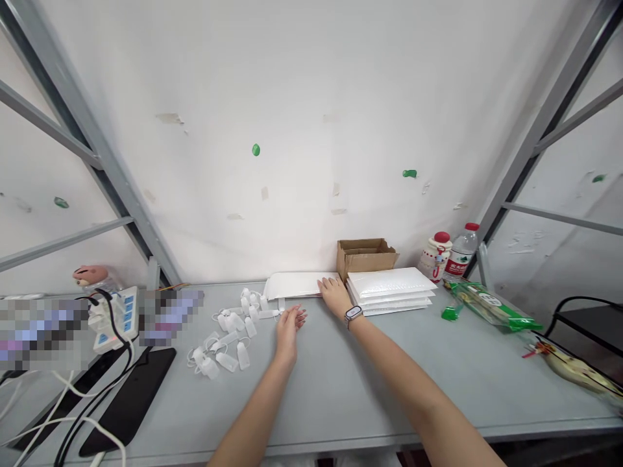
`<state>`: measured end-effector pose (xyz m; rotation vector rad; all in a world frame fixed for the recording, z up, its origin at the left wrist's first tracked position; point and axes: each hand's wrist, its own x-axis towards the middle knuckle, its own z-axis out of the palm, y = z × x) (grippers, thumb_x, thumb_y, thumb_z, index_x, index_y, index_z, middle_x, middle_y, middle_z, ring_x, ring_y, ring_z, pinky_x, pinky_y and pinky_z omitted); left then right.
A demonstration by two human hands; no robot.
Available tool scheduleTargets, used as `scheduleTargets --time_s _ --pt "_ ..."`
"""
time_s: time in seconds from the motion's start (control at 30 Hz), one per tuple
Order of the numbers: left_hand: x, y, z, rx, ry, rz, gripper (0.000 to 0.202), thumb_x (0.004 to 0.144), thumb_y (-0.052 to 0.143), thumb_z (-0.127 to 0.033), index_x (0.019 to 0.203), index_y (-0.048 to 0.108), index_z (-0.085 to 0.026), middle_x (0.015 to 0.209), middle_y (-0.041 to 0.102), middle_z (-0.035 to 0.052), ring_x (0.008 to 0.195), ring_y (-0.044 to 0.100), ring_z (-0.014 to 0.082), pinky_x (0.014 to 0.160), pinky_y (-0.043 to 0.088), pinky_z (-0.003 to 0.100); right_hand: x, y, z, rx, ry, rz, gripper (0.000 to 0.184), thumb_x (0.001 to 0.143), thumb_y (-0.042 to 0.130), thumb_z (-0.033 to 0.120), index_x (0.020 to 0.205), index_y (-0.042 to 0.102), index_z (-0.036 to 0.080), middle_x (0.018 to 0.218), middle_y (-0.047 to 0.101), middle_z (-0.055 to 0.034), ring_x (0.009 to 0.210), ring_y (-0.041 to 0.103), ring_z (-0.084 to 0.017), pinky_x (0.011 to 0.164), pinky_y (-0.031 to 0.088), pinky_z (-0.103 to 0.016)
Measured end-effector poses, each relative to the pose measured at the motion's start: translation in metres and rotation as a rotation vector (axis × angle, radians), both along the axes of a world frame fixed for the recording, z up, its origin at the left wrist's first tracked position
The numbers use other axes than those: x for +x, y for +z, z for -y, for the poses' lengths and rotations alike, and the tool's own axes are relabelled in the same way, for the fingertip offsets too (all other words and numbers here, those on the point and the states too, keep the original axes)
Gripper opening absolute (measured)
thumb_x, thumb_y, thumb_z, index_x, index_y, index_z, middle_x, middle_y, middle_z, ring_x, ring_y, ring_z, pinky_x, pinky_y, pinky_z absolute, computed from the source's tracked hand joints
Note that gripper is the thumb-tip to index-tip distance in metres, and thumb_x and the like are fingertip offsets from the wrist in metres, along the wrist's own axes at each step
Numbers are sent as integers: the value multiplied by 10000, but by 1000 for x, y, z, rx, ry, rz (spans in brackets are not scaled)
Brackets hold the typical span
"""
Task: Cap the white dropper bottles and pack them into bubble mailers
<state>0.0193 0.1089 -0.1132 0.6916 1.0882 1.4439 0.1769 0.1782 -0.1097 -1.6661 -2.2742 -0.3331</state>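
My right hand [335, 296], with a smartwatch [353, 314] on its wrist, rests on the right end of a flat white sheet or envelope stack [296, 284] by the wall. Its fingers stretch forward over the white surface. My left hand [289, 329] is just in front of that stack, fingers loosely bent and apart, with nothing visible in them. Left of it lie several small translucent white tag-shaped pieces with loops [226, 350], spread in loose groups. Close by my right hand sits a pile of white padded mailers [392, 288].
Behind the mailers stands an open cardboard box [366, 257]. A red-capped jar [437, 257], a water bottle [462, 253] and a green food packet [491, 305] are to the right. At left are a power strip [117, 319], tangled cables and a black slab [129, 402].
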Motion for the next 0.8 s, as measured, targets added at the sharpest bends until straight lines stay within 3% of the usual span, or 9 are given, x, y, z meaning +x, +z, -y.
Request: scheduleTargets --time_s 0.13,0.27,0.37,0.43,0.5,0.57,0.63,0.7,0.8 --pt "1 0 1 27 -2 -33 327 579 680 -394 786 666 -141 788 664 63 738 633 166 712 454 297 1 12 8 43 -35 -79 308 916 420 170 1168 595 149 1145 636 -154 1004 567 -250 862 405 -369" --pt "2 1 3 49 -5 -69 323 587 701 -403 783 672 -148 828 676 75 748 630 174 704 455 297 0 39 21 152 -81 -195 370 964 317 253 1217 557 130 1154 619 -163 1014 549 -252 848 414 -359" --pt "2 4 5 84 -7 -75 362 617 706 -450 826 682 -156 933 688 98 839 638 201 754 466 312 0 54 43 210 -74 -521 401 972 263 296 1135 597 145 1050 650 -128 951 569 -228 808 433 -331" --pt "1 9 4 132 -34 -14 416 653 689 -502 893 681 -163 1045 680 107 961 624 227 823 466 322 2 55 65 100 -21 -858 385 946 322 372 989 640 160 913 668 -81 838 589 -214 705 451 -306" --pt "-2 13 1 149 -85 113 478 686 656 -559 969 666 -174 1122 666 101 1052 599 242 864 466 322 5 46 87 -157 73 -1056 344 886 424 422 892 651 164 827 666 -46 767 593 -205 640 449 -288" --pt "-6 15 -3 73 -159 216 520 686 648 -591 989 655 -168 1094 682 109 1043 608 259 845 485 329 9 33 105 -445 121 -1098 313 828 497 430 828 659 162 747 657 -27 701 592 -196 599 444 -281" --pt "-9 13 -6 -36 -226 228 494 637 721 -537 933 657 -147 976 715 123 952 645 276 797 502 348 14 21 114 -594 80 -1031 286 792 530 406 818 668 157 678 639 -21 626 578 -188 564 438 -285" --pt "-10 9 -6 -100 -287 180 434 550 814 -401 849 660 -127 854 727 120 862 665 283 772 503 360 16 17 112 -490 -4 -967 276 783 529 353 919 669 157 732 649 -37 646 584 -191 600 455 -304" --pt "-4 4 1 -120 -386 121 449 448 853 -241 834 668 -106 817 725 114 821 667 278 769 491 359 5 29 95 -200 -33 -911 344 807 489 264 1114 610 165 946 651 -80 790 605 -192 734 472 -323"
